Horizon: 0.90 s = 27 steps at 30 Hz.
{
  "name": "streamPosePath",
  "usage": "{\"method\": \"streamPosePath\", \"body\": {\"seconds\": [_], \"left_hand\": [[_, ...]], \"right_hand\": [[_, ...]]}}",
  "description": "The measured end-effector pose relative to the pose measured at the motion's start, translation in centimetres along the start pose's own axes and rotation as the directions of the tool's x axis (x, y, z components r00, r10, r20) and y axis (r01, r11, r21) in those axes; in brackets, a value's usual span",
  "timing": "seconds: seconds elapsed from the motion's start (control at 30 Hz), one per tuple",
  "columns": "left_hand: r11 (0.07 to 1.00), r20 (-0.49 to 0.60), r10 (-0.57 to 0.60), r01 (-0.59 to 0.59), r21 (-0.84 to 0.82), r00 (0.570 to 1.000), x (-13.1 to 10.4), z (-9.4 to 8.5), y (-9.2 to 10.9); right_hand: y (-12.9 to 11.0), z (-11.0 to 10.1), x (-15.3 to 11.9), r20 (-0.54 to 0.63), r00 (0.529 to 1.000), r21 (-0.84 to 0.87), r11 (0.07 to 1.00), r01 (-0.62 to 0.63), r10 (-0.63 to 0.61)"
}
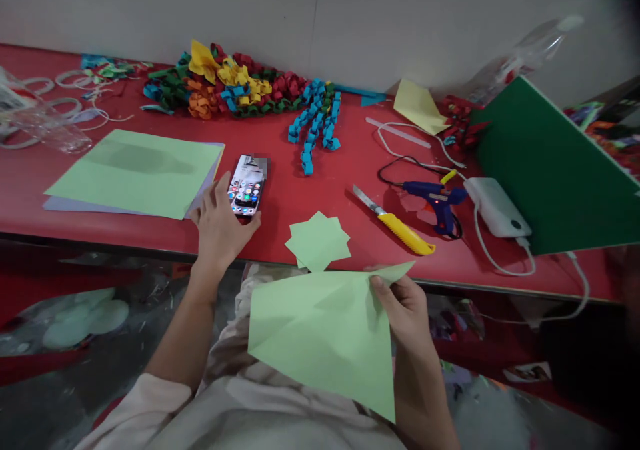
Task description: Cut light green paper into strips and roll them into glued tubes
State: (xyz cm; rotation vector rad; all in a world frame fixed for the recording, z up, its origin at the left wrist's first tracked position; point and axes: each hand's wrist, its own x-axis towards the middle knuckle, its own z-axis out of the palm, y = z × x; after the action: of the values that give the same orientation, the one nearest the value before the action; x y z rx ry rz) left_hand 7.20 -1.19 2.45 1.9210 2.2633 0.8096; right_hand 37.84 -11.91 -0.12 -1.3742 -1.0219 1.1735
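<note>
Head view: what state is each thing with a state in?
Phone: screen lit, flat on table, left hand touching it.
Green sheet: creased, pinched by right hand.
Star: folded, lying flat.
Knife: blade out, untouched.
Glue gun: red light on, corded.
Paper stack: flat, unfolded.

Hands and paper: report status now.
Left hand on phone, grip open. Right hand pinching green sheet by its corner, over lap. Folded star and knife on table nearby.
</note>
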Motion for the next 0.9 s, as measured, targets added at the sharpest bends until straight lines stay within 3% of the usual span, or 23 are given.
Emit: {"method": "streamPosePath", "body": {"seconds": [0.37,0.67,0.8,0.9], "left_hand": [[0.996,0.017,0.088,-0.089,0.014,0.996,-0.2,1.1,1.0],[0.992,0.12,0.12,-0.122,0.015,0.986,0.0,0.5,1.6],[0.991,0.061,0.131,-0.13,-0.021,0.99,0.0,0.2,1.4],[0.988,0.077,0.154,-0.153,-0.011,0.985,-0.1,0.2,1.1]], "right_hand": [[0.0,-0.2,0.0,-0.006,1.0,0.015,1.0,0.021,-0.021],[-0.7,-0.6,0.3,-0.043,0.999,0.041,0.999,0.031,-0.03],[-0.9,-0.6,0.3,-0.046,0.998,0.07,0.996,0.049,-0.046],[-0.7,-0.7,0.1,-0.04,0.998,0.086,0.995,0.045,-0.041]]}}
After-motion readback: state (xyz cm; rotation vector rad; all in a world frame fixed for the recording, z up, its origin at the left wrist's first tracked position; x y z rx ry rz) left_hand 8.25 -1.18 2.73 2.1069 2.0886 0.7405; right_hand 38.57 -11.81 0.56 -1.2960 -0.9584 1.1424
